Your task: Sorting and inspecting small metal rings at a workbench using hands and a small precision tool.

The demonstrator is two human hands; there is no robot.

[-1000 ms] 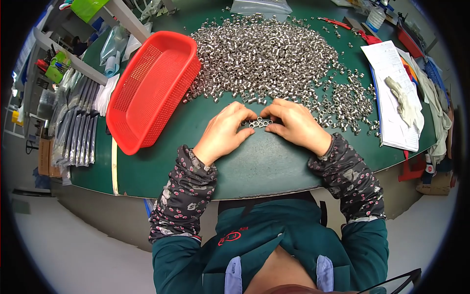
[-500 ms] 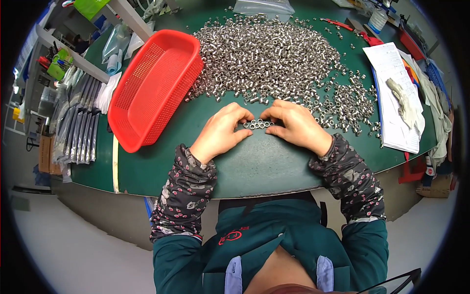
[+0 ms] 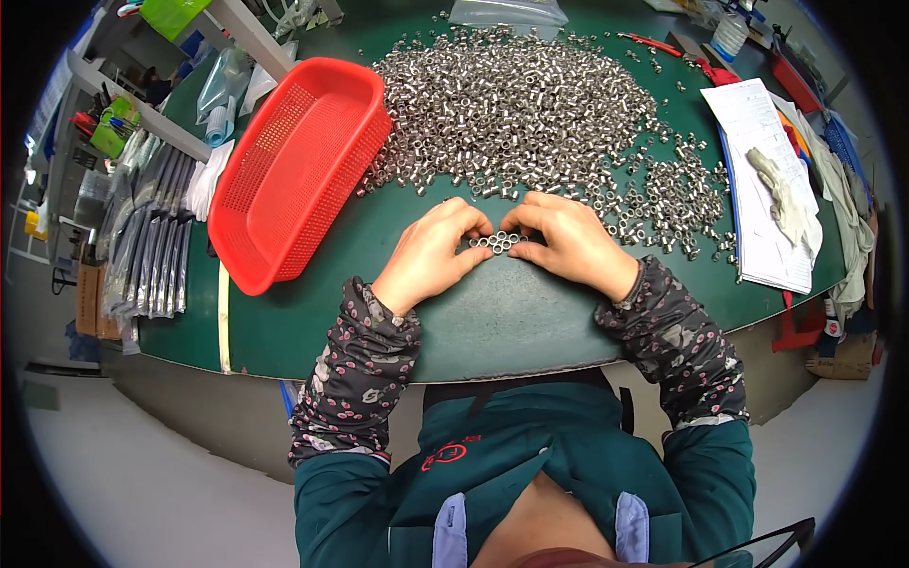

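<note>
A small cluster of short metal sleeves (image 3: 499, 242), seen end-on as rings in close rows, sits on the green table between my hands. My left hand (image 3: 438, 248) curls round the cluster's left end with thumb and fingertips. At the right end, my right hand (image 3: 571, 242) pinches in the same way, so the sleeves are squeezed together from both sides. Just beyond my fingers spreads a big heap of the same shiny metal sleeves (image 3: 516, 114). Some sleeves at the ends of the cluster are partly hidden by my fingers.
Left of the heap stands a red perforated plastic basket (image 3: 275, 180), tilted. Bagged dark parts (image 3: 156, 256) lie at the far left. On the right are paper sheets (image 3: 757, 189) with a pale glove (image 3: 781, 199) on them. Red-handled pliers (image 3: 649, 43) lie at the back right.
My hands have drawn slightly closer together, and the row of sleeves between them is more tightly packed. The heap and basket stay as they were.
</note>
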